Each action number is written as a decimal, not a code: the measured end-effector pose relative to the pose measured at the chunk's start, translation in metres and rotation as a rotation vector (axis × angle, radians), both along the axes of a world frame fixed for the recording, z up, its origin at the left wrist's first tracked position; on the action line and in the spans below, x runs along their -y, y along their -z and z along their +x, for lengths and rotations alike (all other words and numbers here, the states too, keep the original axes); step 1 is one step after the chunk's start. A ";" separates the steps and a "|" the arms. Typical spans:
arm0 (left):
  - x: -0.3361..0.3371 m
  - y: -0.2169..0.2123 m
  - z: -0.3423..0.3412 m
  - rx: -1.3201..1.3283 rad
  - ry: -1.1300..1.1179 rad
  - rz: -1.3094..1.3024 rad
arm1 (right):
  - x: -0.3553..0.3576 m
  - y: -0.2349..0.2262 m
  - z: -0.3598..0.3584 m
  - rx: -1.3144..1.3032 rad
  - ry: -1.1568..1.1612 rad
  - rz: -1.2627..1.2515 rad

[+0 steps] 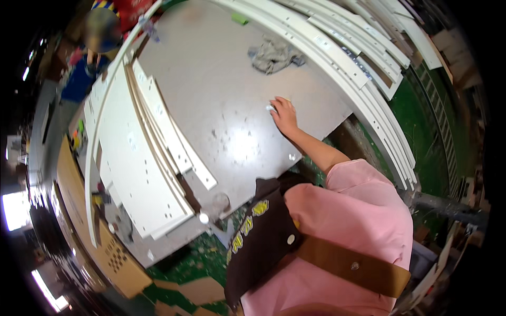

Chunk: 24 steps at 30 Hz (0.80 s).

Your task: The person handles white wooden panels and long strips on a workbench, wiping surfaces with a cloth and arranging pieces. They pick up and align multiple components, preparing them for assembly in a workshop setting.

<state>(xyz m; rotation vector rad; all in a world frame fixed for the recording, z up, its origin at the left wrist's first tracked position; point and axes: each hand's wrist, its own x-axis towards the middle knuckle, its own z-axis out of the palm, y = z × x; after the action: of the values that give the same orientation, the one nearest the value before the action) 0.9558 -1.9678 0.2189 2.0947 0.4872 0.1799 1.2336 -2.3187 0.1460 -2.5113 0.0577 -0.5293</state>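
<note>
Over the grey tabletop, my right hand reaches out with its fingers drawn together. At the fingertips is a small white piece, pinched and too small to name. Beyond that hand lies a crumpled grey rag. My left hand does not show. A dark apron-like cloth with yellow lettering hangs at my front, near the table's close edge.
White drilled panels are stacked on the table's left. Long white strips line the right side. A green piece lies at the far edge. Another person is at the upper left. Cardboard covers part of the green floor.
</note>
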 end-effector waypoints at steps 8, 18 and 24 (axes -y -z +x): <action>0.012 0.023 0.031 -0.043 -0.243 -0.584 | 0.071 0.010 0.014 -0.088 0.043 -0.009; -0.002 0.104 0.046 -0.036 -0.241 -0.269 | -0.029 0.001 0.016 -0.108 -0.183 0.091; 0.015 0.065 0.083 0.130 -0.129 0.005 | -0.069 0.002 -0.004 -0.118 -0.217 0.100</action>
<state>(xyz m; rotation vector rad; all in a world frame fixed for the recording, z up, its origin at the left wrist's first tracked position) 1.0392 -1.9827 0.1538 2.0416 0.5439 0.3904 1.2295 -2.2498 0.1441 -2.4111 -0.1392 -0.2827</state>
